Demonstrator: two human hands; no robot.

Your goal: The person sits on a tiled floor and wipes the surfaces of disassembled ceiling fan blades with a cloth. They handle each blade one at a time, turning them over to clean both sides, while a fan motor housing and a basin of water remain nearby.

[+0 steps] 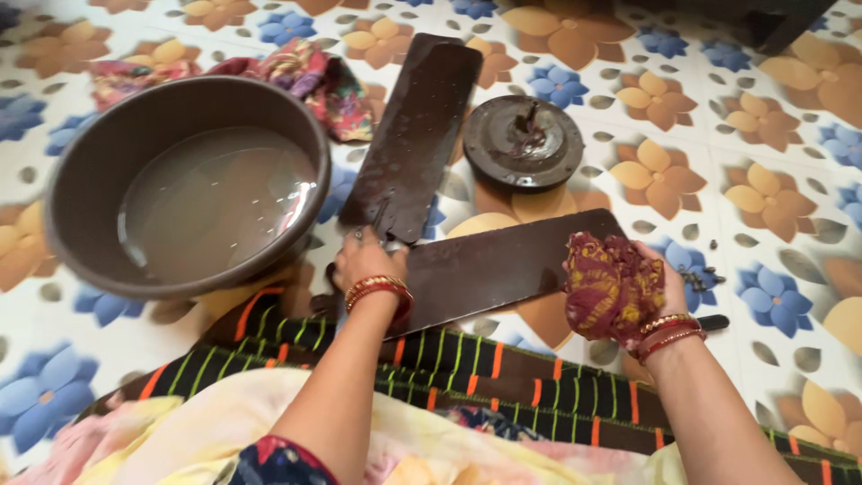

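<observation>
My left hand (pixel 366 261) grips the near end of a dark brown fan blade (pixel 503 262) that lies across my lap and the floor. My right hand (pixel 660 292) is closed on a crumpled maroon and yellow cloth (pixel 611 286), held just above the blade's right end. A second brown fan blade (pixel 415 135) lies on the floor beyond my left hand, pointing away. The round fan motor hub (pixel 523 142) sits to its right. Both wrists wear red and gold bangles.
A large brown basin (pixel 90 189) of murky water stands at the left on the flower-patterned floor. A bundle of colourful cloth (pixel 310 76) lies behind it. Small dark screws (pixel 702 277) lie near my right hand. A dark furniture base is at the top right.
</observation>
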